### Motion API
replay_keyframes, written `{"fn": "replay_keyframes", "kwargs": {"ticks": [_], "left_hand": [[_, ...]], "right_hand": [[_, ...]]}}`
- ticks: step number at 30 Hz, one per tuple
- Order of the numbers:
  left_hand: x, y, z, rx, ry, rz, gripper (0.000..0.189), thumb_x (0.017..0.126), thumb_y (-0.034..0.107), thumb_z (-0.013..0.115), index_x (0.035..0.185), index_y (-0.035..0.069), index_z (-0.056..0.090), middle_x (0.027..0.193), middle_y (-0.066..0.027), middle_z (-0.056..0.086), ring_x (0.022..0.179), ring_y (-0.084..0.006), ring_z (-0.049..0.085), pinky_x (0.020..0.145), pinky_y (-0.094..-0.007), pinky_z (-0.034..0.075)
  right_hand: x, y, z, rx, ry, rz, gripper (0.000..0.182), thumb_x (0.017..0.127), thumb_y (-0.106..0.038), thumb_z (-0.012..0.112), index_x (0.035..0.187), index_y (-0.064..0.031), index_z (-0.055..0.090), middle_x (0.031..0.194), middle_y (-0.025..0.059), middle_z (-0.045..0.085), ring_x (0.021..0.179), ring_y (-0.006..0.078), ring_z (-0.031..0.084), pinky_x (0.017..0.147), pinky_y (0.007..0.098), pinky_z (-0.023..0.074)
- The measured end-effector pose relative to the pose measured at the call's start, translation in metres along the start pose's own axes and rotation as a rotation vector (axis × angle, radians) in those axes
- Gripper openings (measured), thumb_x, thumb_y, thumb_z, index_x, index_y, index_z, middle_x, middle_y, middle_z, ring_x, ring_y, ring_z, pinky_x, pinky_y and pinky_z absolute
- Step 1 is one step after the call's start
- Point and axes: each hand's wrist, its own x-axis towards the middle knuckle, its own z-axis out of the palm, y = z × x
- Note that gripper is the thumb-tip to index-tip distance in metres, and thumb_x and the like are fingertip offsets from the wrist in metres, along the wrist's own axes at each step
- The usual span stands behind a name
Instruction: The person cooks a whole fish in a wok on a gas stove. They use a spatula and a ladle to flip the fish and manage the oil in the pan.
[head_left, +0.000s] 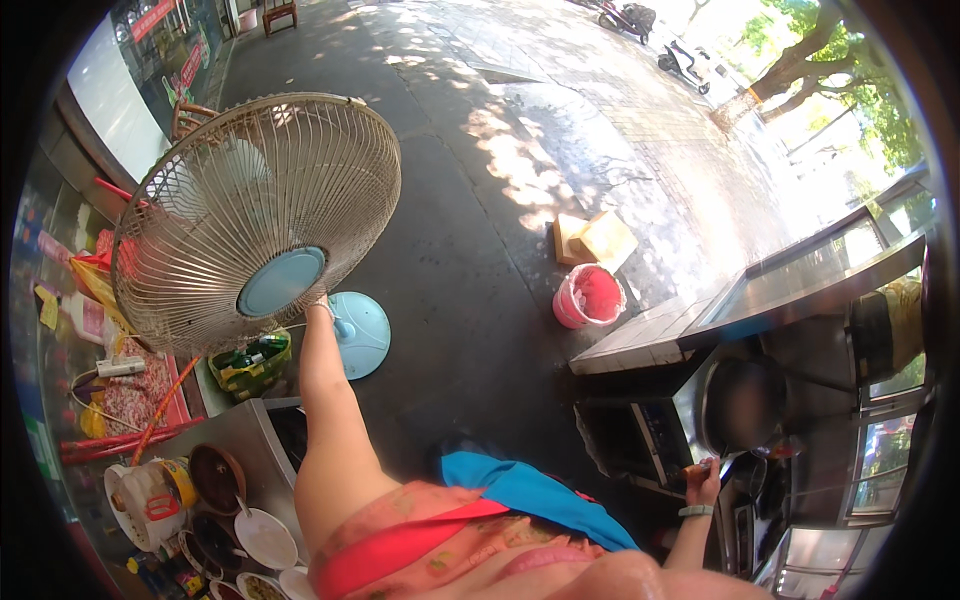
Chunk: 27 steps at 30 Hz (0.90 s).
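Note:
My left arm reaches out to a standing fan (281, 281) with a wire cage and a light blue hub. The left hand is mostly hidden behind the cage, near the fan's neck; only the wrist with a bracelet shows clearly. The round blue fan base (364, 335) stands on the dark floor. At the right, my right hand (703, 482), with a pale band on its wrist, is closed around a brown handle beside a dark wok (742, 405) on a metal stove. What the handle belongs to is not clear.
A pink bucket (589, 296) with a liner stands by cardboard boxes (596, 240) near a low tiled wall (637, 349). On the left, a metal counter (255, 442) holds bowls and a plastic jug (150, 506). A bag of green bottles (251, 364) is beside the fan.

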Motion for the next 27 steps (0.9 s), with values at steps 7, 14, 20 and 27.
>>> {"fn": "replay_keyframes", "kwargs": {"ticks": [7, 14, 20, 27], "left_hand": [[-0.018, 0.004, 0.009, 0.016, -0.042, -0.027, 0.075, 0.067, 0.053, 0.058, 0.099, -0.013, 0.050, 0.109, -0.0279, 0.047, 0.101, -0.0351, 0.047, 0.086, -0.0405, 0.037], [-0.039, 0.000, -0.001, 0.077, -0.092, -0.067, 0.079, 0.066, 0.056, 0.058, 0.099, -0.016, 0.049, 0.108, -0.0296, 0.047, 0.100, -0.0354, 0.048, 0.086, -0.0407, 0.037], [-0.058, 0.002, 0.009, 0.446, -0.214, -0.129, 0.083, 0.066, 0.057, 0.057, 0.099, -0.019, 0.048, 0.108, -0.0311, 0.047, 0.100, -0.0355, 0.048, 0.086, -0.0409, 0.037], [-0.311, -0.002, 0.140, 0.062, -1.215, -0.282, 0.020, 0.078, 0.017, 0.057, 0.087, -0.001, 0.057, 0.061, -0.0026, 0.053, 0.050, -0.0092, 0.049, 0.040, -0.0212, 0.038]], "right_hand": [[0.006, 0.004, -0.006, -0.006, 0.098, -0.001, 0.016, 0.086, -0.023, 0.045, 0.082, -0.0093, 0.050, 0.072, 0.0014, 0.051, 0.065, 0.0135, 0.052, 0.058, 0.0278, 0.0448], [0.006, -0.006, -0.002, -0.042, 0.024, 0.040, 0.018, 0.087, -0.025, 0.043, 0.082, -0.0090, 0.051, 0.074, 0.0014, 0.052, 0.067, 0.0139, 0.053, 0.060, 0.0285, 0.0460], [0.018, 0.024, -0.054, 0.099, 0.199, -0.014, 0.016, 0.083, -0.021, 0.047, 0.087, -0.0063, 0.051, 0.074, 0.0046, 0.053, 0.069, 0.0162, 0.052, 0.063, 0.0304, 0.0424], [0.009, 0.015, -0.083, 0.056, 0.150, -0.035, 0.016, 0.084, -0.026, 0.049, 0.078, -0.0110, 0.050, 0.064, -0.0048, 0.047, 0.057, 0.0050, 0.046, 0.051, 0.0188, 0.0361]]}}
